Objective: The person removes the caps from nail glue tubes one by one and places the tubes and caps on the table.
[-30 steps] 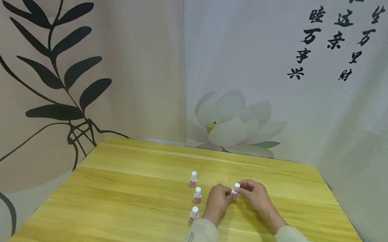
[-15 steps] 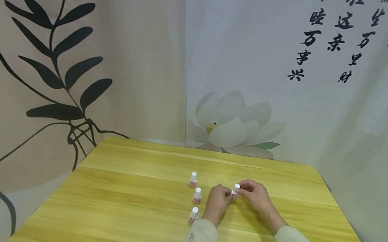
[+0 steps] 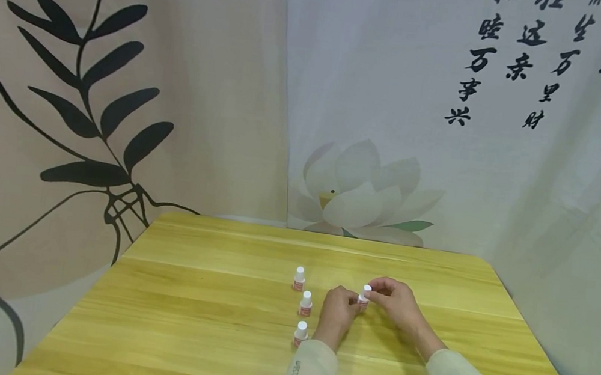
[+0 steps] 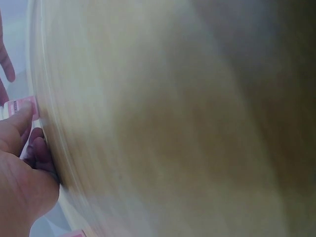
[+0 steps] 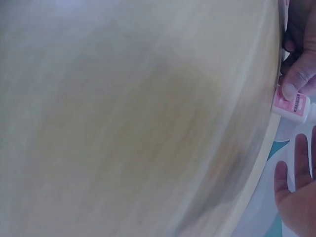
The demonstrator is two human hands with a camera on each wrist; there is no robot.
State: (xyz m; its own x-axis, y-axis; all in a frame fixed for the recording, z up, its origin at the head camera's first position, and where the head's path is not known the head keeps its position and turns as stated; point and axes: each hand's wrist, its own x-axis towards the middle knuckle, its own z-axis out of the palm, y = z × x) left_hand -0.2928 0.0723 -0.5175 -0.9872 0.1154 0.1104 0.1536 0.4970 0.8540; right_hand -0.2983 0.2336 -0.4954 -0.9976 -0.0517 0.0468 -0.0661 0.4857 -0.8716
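Observation:
A small white bottle (image 3: 363, 300) with a pink label stands upright on the wooden table, between both hands. My left hand (image 3: 338, 313) pinches its lower body, and the thumb lies over the label in the left wrist view. At its white cap (image 3: 367, 289), my right hand (image 3: 398, 304) has thumb and forefinger on either side. The cap is cut off by the frame edge in the right wrist view, where the bottle (image 5: 291, 105) and several loosely spread right-hand fingers show.
Left of the hands, three similar capped bottles stand in a rough line: a far one (image 3: 299, 278), a middle one (image 3: 306, 303) and a near one (image 3: 301, 333) partly behind the left sleeve. The yellow wooden table (image 3: 184, 321) meets a printed curtain (image 3: 231, 114) at its back.

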